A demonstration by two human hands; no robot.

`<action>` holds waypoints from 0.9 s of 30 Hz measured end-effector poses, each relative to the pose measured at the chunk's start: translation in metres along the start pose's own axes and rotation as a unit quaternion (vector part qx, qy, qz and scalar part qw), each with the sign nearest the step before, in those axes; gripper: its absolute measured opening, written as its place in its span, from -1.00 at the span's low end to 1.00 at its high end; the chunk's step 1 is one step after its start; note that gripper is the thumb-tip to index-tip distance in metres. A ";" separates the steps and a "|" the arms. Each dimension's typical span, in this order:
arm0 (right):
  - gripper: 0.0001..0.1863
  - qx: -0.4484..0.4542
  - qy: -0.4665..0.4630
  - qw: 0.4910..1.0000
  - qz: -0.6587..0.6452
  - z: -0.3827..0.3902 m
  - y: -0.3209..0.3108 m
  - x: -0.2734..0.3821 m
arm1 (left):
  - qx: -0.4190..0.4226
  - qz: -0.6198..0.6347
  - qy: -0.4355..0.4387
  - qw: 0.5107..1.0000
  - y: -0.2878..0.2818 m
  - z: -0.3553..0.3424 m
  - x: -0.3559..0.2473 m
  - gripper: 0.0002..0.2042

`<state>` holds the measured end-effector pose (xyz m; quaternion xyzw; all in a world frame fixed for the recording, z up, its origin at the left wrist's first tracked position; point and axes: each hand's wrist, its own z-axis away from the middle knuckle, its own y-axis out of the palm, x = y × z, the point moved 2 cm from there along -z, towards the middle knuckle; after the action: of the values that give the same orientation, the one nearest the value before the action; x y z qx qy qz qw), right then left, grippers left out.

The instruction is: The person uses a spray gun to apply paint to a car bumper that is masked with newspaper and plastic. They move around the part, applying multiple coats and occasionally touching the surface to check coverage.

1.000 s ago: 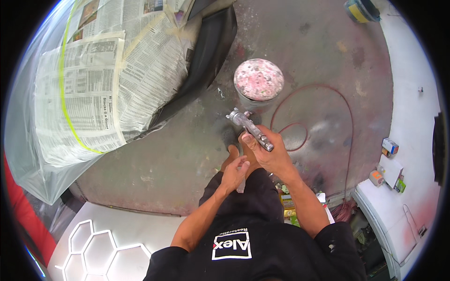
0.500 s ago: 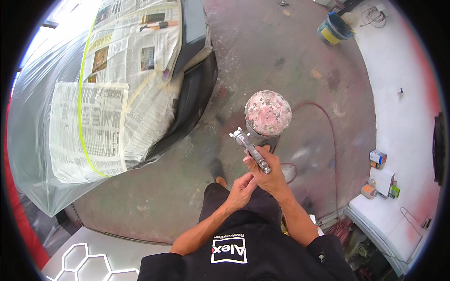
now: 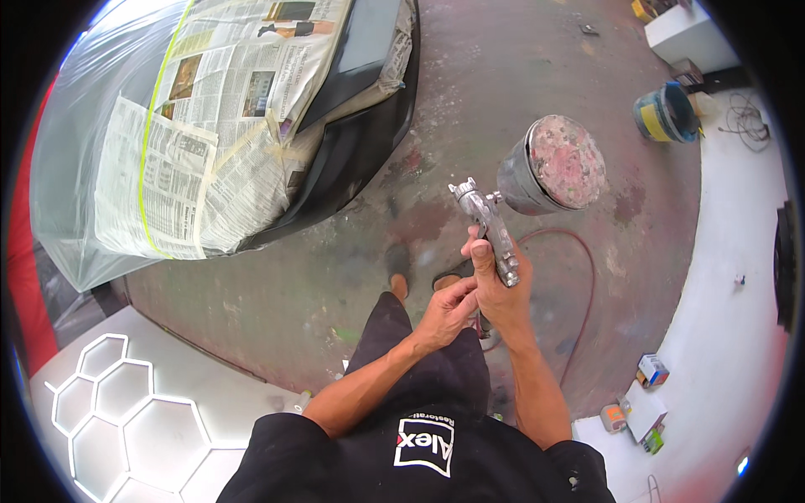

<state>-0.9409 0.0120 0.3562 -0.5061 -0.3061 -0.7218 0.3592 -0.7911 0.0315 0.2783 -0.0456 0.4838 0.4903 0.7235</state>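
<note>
My right hand [image 3: 501, 281] grips a silver, paint-smudged spray gun [image 3: 490, 230], its head pointing away from me. A round cup [image 3: 521, 180] with a pink-spattered lid [image 3: 563, 161] is joined to the gun's side and tilts rightward. My left hand [image 3: 446, 314] is closed against the underside of my right hand, by the lower end of the handle; what its fingers pinch is hidden. A small fitting [image 3: 484, 332] shows just below the hands.
A newspaper- and plastic-masked vehicle panel [image 3: 184, 168] with dark trim [image 3: 335, 172] stands at left. A red hose [image 3: 591, 302] loops on the stained floor [image 3: 453, 75]. A blue bucket [image 3: 654, 117], small boxes [image 3: 650, 370] and a coiled wire [image 3: 746, 126] are at right. Hexagonal lights [image 3: 147, 419] glow at lower left.
My left hand has come up against my right hand. The gun and cup have shifted, the cup now further right and more tilted. The whole view has swung as my head moved.
</note>
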 end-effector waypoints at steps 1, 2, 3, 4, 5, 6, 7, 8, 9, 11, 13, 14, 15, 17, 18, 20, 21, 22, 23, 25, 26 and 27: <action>-0.57 0.003 -0.020 1.000 0.001 -0.011 0.006 -0.006 | -0.016 -0.007 0.019 1.000 -0.005 -0.009 0.001 -0.70; -0.57 0.005 -0.039 0.999 0.001 -0.020 0.013 -0.012 | -0.032 -0.015 0.038 0.999 -0.012 -0.016 0.001 -0.70; -0.57 0.012 -0.042 0.999 -0.010 -0.030 0.020 -0.020 | -0.047 -0.024 0.056 0.997 -0.021 -0.022 0.001 -0.71; -0.57 0.017 -0.042 0.999 -0.022 -0.037 0.027 -0.030 | -0.059 -0.020 0.061 0.996 -0.030 -0.027 0.003 -0.71; -0.57 0.020 -0.043 0.998 -0.034 -0.044 0.035 -0.040 | -0.071 -0.016 0.065 0.995 -0.041 -0.031 0.005 -0.71; -0.57 0.035 -0.036 0.998 -0.040 -0.051 0.043 -0.050 | -0.082 -0.014 0.069 0.994 -0.053 -0.034 0.007 -0.72; -0.57 0.050 -0.029 0.997 -0.045 -0.056 0.051 -0.056 | -0.088 -0.022 0.064 0.994 -0.064 -0.035 0.009 -0.71; -0.57 0.065 -0.023 0.996 -0.050 -0.061 0.059 -0.063 | -0.099 -0.014 0.048 0.994 -0.074 -0.035 0.011 -0.72; -0.57 0.074 -0.022 0.996 -0.053 -0.066 0.067 -0.069 | -0.110 -0.006 0.031 0.993 -0.083 -0.034 0.013 -0.72; -0.57 0.081 -0.020 0.994 -0.068 -0.074 0.080 -0.081 | -0.128 -0.015 0.012 0.992 -0.095 -0.033 0.007 -0.72; -0.56 0.076 -0.012 0.994 -0.073 -0.077 0.093 -0.091 | -0.131 -0.052 0.025 0.990 -0.110 -0.035 0.003 -0.71; -0.56 0.067 -0.005 0.995 -0.069 -0.077 0.098 -0.095 | -0.131 -0.075 0.038 0.988 -0.118 -0.035 0.002 -0.71; -0.55 0.057 0.001 0.996 -0.065 -0.077 0.102 -0.100 | -0.121 -0.105 0.065 0.985 -0.127 -0.036 0.000 -0.69; -0.55 0.025 0.025 0.996 -0.081 -0.074 0.105 -0.102 | -0.104 -0.299 0.170 0.933 -0.146 -0.048 -0.021 -0.61; -0.54 0.007 0.037 0.996 -0.087 -0.072 0.105 -0.103 | -0.095 -0.452 0.240 0.854 -0.162 -0.059 -0.039 -0.53; -0.54 -0.012 0.043 0.996 -0.076 -0.069 0.103 -0.098 | -0.133 -0.652 0.259 0.700 -0.194 -0.088 -0.074 -0.34; -0.54 -0.015 0.050 0.996 -0.069 -0.068 0.102 -0.099 | -0.167 -0.695 0.263 0.648 -0.212 -0.103 -0.094 -0.27; -0.55 -0.016 0.059 0.996 -0.061 -0.067 0.102 -0.096 | -0.200 -0.735 0.263 0.592 -0.234 -0.118 -0.112 -0.20; -0.56 -0.016 0.069 0.996 -0.055 -0.065 0.103 -0.093 | -0.223 -0.756 0.274 0.550 -0.257 -0.133 -0.127 -0.17; -0.56 -0.010 0.061 0.996 -0.061 -0.062 0.100 -0.095 | -0.238 -0.793 0.293 0.479 -0.297 -0.163 -0.150 -0.13; -0.56 -0.010 0.060 0.996 -0.062 -0.061 0.099 -0.096 | -0.231 -0.808 0.301 0.451 -0.313 -0.177 -0.158 -0.12; -0.57 -0.010 0.058 0.996 -0.063 -0.060 0.099 -0.097 | -0.224 -0.821 0.311 0.423 -0.321 -0.192 -0.163 -0.10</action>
<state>-0.8672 -0.0708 0.2536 -0.4464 -0.3089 -0.7744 0.3250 -0.6829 -0.3461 0.1671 -0.7312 0.2820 -0.2927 0.5478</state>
